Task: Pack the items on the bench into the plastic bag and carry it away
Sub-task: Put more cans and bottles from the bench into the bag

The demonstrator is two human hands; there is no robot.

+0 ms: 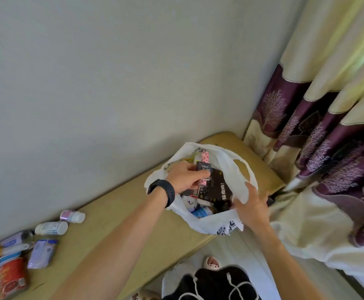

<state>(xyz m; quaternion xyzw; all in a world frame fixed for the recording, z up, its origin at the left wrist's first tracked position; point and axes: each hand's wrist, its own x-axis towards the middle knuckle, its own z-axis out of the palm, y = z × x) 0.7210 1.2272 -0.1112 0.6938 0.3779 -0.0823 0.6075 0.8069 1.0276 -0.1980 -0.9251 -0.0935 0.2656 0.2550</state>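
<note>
A white plastic bag (226,163) stands open at the right end of the yellow-tan bench (116,215). My left hand (186,175), with a dark band on its wrist, is inside the bag's mouth, closed on a small dark box (203,167) and a pink patterned tube (269,156). My right hand (251,203) grips the bag's near right edge and holds it open. Inside lie a dark packet (216,188) with pale lettering, a blue-and-white bottle (202,212) and other small items.
At the bench's left end lie two white bottles (52,228), a pale wipes pack (41,253), a red packet (12,278) and several tubes. A purple-and-cream curtain (319,126) hangs at the right. The wall runs behind the bench. My slippered feet (212,262) stand on a pale floor.
</note>
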